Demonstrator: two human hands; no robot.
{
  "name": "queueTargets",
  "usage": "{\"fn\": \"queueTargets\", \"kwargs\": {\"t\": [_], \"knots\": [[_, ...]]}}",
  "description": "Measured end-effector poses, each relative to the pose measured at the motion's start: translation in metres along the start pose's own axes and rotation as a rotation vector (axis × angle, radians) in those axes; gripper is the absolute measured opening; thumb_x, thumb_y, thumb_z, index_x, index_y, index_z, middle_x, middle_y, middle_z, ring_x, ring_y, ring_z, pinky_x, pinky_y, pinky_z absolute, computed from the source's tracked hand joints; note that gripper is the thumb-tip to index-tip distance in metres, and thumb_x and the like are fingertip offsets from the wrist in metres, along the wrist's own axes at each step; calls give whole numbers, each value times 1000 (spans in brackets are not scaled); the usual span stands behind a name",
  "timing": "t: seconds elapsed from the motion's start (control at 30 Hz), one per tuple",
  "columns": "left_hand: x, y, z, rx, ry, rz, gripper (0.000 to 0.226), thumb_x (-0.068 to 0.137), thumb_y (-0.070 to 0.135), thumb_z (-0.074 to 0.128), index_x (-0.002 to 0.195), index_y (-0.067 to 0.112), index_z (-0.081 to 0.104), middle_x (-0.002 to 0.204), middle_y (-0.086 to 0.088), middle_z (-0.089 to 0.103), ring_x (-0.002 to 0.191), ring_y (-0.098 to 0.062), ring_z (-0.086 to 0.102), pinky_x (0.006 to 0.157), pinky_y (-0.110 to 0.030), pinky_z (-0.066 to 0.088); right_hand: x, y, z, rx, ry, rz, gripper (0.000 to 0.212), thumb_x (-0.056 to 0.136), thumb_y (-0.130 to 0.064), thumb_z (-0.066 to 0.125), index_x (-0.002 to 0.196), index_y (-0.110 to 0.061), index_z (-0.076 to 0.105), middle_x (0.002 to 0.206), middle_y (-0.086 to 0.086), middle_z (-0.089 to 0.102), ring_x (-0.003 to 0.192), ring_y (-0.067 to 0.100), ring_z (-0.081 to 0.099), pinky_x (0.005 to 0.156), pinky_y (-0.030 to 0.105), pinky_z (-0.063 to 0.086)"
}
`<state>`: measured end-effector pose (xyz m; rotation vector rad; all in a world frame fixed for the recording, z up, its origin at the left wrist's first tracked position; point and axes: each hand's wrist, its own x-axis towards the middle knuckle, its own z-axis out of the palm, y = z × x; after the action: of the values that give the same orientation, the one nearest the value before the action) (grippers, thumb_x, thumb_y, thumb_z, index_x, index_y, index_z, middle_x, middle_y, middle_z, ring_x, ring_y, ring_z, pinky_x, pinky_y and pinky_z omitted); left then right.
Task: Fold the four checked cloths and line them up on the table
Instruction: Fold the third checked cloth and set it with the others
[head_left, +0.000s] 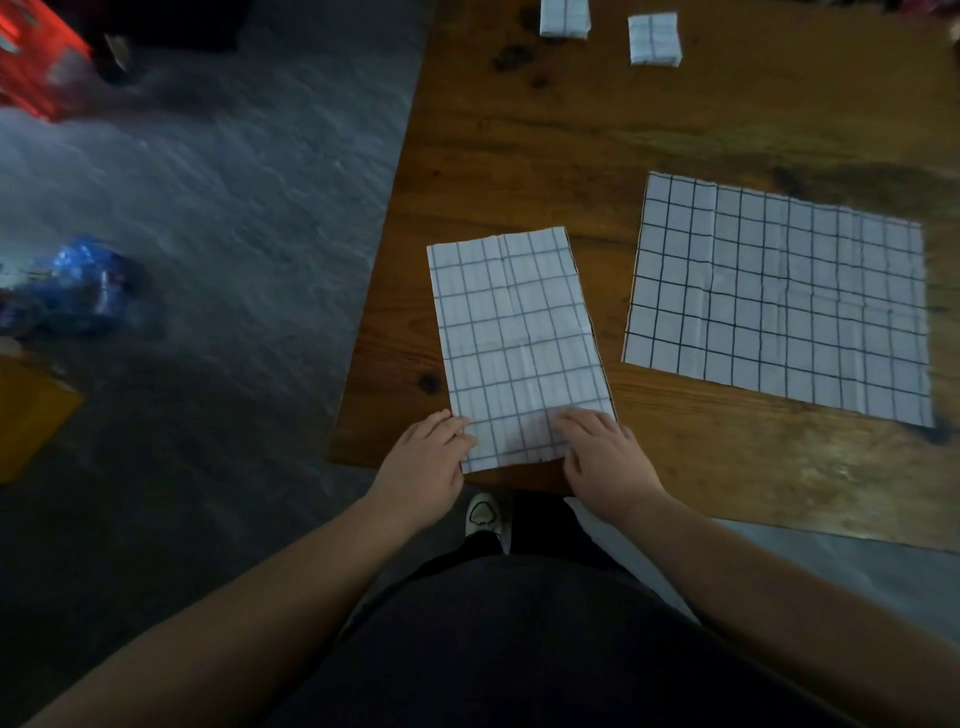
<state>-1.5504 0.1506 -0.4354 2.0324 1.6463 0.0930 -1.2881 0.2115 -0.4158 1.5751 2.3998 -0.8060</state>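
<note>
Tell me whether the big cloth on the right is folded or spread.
Spread: the big cloth lies flat as one wide sheet, creased but unfolded.

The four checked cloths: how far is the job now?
Done: a folded cloth and a second folded cloth lie at the far edge. In hand: the left hand and right hand rest on the half-folded cloth. Left: finish it, fold the open cloth, line up all four.
</note>
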Motion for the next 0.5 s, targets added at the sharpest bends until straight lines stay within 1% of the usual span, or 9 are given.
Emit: {"fn": "queueTargets", "kwargs": {"t": [0.1, 0.2, 0.27, 0.33, 0.43, 0.5], "knots": [[-4, 0, -2, 15, 26, 7, 30, 94, 16, 58, 122, 21, 69, 136, 3, 57, 135, -18, 42, 115, -39, 37, -7, 1, 3, -42, -13, -35, 45, 101, -25, 43, 145, -27, 47, 147, -9, 44, 136, 15, 37, 116, 37, 31], [-3, 1, -4, 19, 38, -16, 20, 93, 18, 58, 108, 23, 70, 118, 10, 60, 121, -13, 46, 108, -38, 42, -10, -3, 4, -6, -3, -58, 34, 103, -26, 40, 134, -26, 55, 132, -9, 53, 122, 13, 46, 107, 32, 36], [5, 0, -8, 13, 63, -36, 20, 94, 19, 56, 110, 24, 68, 118, 11, 59, 120, -11, 45, 108, -35, 40, -4, -3, 0, 14, 25, -58, 32, 103, -26, 41, 130, -25, 57, 126, -9, 56, 119, 13, 49, 103, 31, 39], [21, -1, -16, -9, 110, -45, 25, 95, 17, 56, 117, 23, 65, 122, 10, 57, 122, -10, 44, 107, -32, 40, 9, 1, -10, 43, 72, -37, 32, 102, -26, 43, 130, -24, 58, 127, -9, 56, 121, 13, 47, 106, 34, 41], [52, -6, -29, -45, 169, -65, 30, 97, 16, 55, 127, 20, 60, 128, 5, 57, 125, -13, 45, 106, -34, 42, 36, 10, -31, 44, 123, -12, 33, 102, -24, 47, 133, -22, 57, 133, -7, 54, 126, 15, 44, 109, 37, 40], [75, -9, -36, -54, 176, -80, 34, 98, 17, 57, 132, 17, 58, 132, 2, 57, 128, -17, 45, 107, -34, 41, 56, 16, -43, 33, 139, -14, 32, 101, -23, 50, 133, -21, 56, 134, -5, 54, 128, 17, 44, 109, 38, 40]]}}
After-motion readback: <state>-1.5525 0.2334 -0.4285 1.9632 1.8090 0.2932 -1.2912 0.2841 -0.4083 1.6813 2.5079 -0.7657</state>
